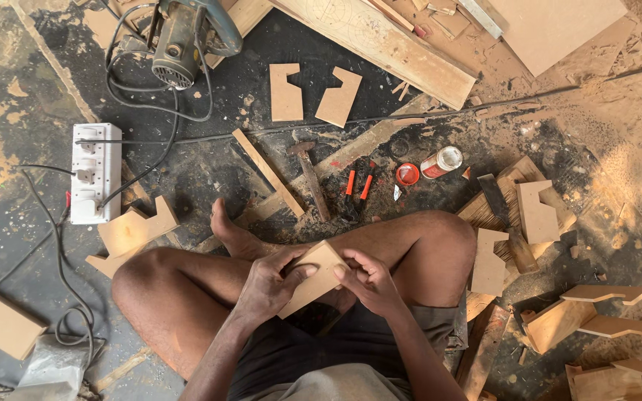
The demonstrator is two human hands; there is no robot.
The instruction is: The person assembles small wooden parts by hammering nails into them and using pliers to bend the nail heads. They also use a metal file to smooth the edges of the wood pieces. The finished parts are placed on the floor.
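The person sat cross-legged on the dusty floor [31,89], and both hands met over the lap on one small board piece [313,276]. The left hand [269,286] gripped its lower left edge, thumb laid across the face. The right hand [371,282] pinched the right edge, fingertips curled onto it. The piece lay directly between the hands, tilted, its long axis running from lower left up to upper right, the top corner pointing toward the bare foot [232,234]. Neither hand was clearly nearer; the left covered more of it.

Ahead of the knees lay a hammer [310,178], orange-handled pliers [358,186], a red lid [407,174] and a small can [440,162] on its side. A power saw [183,37] and a white socket strip [96,172] sat off to the left, cords trailing.

The underside of the piece was hidden, and I couldn't tell whether it had the same notch as the cut shapes [313,93] scattered about. The left palm was out of sight beneath it.
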